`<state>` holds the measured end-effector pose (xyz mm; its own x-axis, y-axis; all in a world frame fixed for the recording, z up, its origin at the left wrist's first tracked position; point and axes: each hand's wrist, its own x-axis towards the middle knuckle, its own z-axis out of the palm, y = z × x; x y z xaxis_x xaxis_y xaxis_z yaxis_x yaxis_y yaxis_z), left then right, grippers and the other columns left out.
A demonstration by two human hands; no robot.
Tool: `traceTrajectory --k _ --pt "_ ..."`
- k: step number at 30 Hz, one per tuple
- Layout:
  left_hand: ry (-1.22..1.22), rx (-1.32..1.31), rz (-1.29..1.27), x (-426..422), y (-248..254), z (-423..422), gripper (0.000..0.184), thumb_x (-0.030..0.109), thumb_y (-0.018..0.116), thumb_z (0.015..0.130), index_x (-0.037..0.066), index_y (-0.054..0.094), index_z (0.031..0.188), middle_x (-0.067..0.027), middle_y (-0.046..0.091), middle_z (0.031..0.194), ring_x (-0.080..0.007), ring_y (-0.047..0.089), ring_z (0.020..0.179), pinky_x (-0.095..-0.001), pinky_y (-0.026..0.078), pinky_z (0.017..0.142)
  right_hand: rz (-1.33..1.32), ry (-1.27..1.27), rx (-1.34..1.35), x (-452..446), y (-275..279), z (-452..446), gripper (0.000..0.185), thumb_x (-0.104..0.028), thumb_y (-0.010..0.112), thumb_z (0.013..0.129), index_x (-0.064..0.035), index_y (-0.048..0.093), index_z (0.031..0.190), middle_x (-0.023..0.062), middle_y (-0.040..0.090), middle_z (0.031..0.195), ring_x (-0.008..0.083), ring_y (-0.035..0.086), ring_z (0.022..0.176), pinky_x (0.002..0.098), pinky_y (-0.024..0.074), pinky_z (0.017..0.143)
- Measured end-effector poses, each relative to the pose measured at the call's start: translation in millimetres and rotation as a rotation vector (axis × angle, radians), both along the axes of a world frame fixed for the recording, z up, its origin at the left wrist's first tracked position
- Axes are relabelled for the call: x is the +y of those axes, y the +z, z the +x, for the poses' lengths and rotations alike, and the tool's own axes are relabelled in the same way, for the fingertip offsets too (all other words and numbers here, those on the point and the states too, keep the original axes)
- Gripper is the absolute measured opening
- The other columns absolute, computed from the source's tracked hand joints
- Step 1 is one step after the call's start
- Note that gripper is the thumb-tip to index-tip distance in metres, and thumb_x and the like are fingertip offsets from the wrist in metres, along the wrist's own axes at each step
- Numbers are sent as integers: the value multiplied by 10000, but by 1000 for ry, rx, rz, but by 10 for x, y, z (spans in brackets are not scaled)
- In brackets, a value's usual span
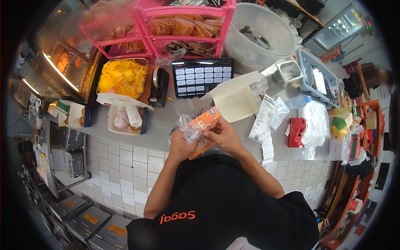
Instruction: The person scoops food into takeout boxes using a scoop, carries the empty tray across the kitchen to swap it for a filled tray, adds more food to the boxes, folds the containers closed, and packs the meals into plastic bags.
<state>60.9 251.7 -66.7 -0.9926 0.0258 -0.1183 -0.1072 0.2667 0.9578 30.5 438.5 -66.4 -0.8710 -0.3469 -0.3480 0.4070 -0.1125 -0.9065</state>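
Note:
At the counter's front edge, my left hand [182, 146] is closed on a crumpled clear plastic bag [190, 130]. My right hand [225, 136] pinches at the bag's right side, thumb and fingertips together. Under and behind both hands lies an orange printed box [205, 118], partly covered by the bag and fingers. What the bag contains cannot be made out. Just to the right stands an open white carton [235, 98] with its lid flap raised. Beyond the hands, a tablet [203, 78] shows a grid of buttons.
Open food boxes [121, 121] and a tray of yellow food [122, 79] occupy the left. Pink racks [185, 37] and a clear tub [260, 39] stand behind. Rightward are a printed receipt [262, 118], a water bottle [298, 101], a red tape dispenser [296, 132] and a blue-grey bin [318, 77].

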Motion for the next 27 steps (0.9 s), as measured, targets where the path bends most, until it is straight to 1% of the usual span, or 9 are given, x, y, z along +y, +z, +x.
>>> traceTrajectory --k 4,6,10,12,13,15,22,24,27 --pt "113 -19 53 1 -121 -15 213 165 719 845 -15 675 949 -121 710 836 -178 681 762 -322 518 686 48 -40 -86 97 57 6 185 -32 667 874 -40 485 906 59 649 893 114 621 817 272 514 734" --pt "129 -113 205 -20 -47 -51 228 171 730 854 -19 665 961 -104 717 856 -147 672 779 -307 521 685 128 -32 36 164 -2 29 142 -1 620 907 -37 485 932 56 619 928 105 596 809 255 497 734" --pt "103 -52 106 -10 -36 -72 235 155 741 843 -26 651 963 -89 715 858 -124 662 783 -291 520 684 269 16 149 137 106 144 104 -33 603 906 -11 531 977 63 608 923 136 591 757 303 492 700" --pt "112 -71 106 9 -22 -100 200 161 744 848 -5 669 930 -54 693 850 -106 644 774 -273 510 674 500 138 540 117 196 119 125 -48 574 908 4 552 1019 99 577 935 241 602 768 357 492 719" --pt "109 -69 105 15 -18 -101 200 161 744 848 -5 669 930 -54 693 850 -106 644 774 -273 510 674 501 134 542 113 244 102 125 -48 574 908 4 552 1019 99 577 935 241 602 768 357 492 719" --pt "125 -74 73 21 -15 -91 209 164 749 847 -5 657 929 -52 690 857 -105 642 776 -276 511 671 683 315 711 104 311 75 139 -91 561 911 7 559 1009 141 566 954 344 599 839 408 492 758" --pt "119 -51 24 13 -175 -119 297 200 772 812 -37 635 927 -97 695 797 -108 635 685 -286 506 607 835 451 716 14 248 19 183 -164 536 929 19 546 925 201 591 932 395 616 822 474 492 735" --pt "159 -72 108 35 -148 -144 292 192 771 810 -37 629 922 -90 688 786 -97 624 687 -283 499 601 897 577 645 -21 291 4 235 -211 507 925 19 546 897 223 626 864 412 623 759 492 491 700" --pt "161 -19 198 51 -220 -222 282 175 764 811 -40 615 918 -82 681 778 -87 615 698 -276 495 600 863 575 668 -147 204 53 270 -238 481 899 17 561 856 231 639 774 419 624 718 501 488 682"
